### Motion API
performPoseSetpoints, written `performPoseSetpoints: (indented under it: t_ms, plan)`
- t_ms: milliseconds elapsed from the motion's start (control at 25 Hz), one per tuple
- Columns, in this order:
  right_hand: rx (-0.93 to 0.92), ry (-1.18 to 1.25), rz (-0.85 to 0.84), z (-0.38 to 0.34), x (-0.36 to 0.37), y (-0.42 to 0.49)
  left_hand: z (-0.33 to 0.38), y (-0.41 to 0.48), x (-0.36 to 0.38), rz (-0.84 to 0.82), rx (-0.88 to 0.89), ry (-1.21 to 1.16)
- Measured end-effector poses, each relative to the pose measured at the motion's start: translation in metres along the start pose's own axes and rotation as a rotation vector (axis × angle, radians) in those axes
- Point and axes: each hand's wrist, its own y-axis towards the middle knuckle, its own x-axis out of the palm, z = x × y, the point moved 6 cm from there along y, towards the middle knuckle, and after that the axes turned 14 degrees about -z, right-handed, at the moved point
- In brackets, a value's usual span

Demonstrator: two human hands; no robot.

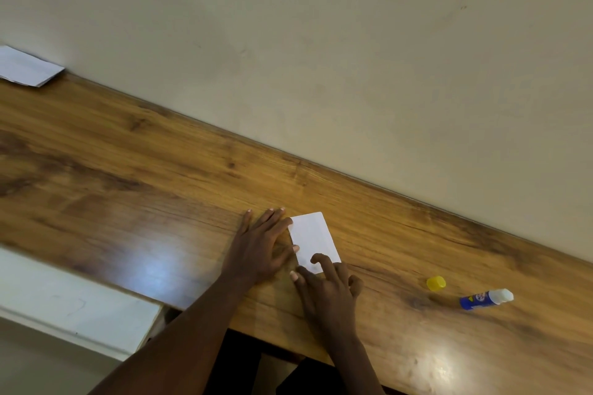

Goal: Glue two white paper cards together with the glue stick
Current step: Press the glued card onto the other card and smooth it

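A white paper card point(313, 236) lies flat on the wooden table point(128, 170), near its front edge. Whether a second card lies under it cannot be told. My left hand point(261, 245) rests flat on the table with spread fingers, its fingertips touching the card's left edge. My right hand point(324, 287) presses its fingertips onto the card's near end. The blue glue stick point(486, 298) lies on its side to the right, uncapped, its white tip showing. Its yellow cap point(436, 283) stands just left of it.
A stack of white paper point(27, 67) lies at the table's far left, against the beige wall point(321, 42). A white surface point(73, 308) sits below the table's front edge at the left.
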Motion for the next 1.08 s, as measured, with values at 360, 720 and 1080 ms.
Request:
performPoseSetpoints:
  t_ms: [360,720,1080]
  plan:
    - [-0.111,0.067,-0.245,0.004,0.013,0.044,-0.002,0.001,0.002,0.033,0.016,-0.012]
    - [-0.072,0.189,-0.267,0.005,0.007,0.075,-0.004,0.002,0.004,0.008,0.01,-0.019]
    - [0.253,0.275,-0.207,0.034,0.001,0.072,-0.002,0.001,0.002,0.011,-0.013,0.006]
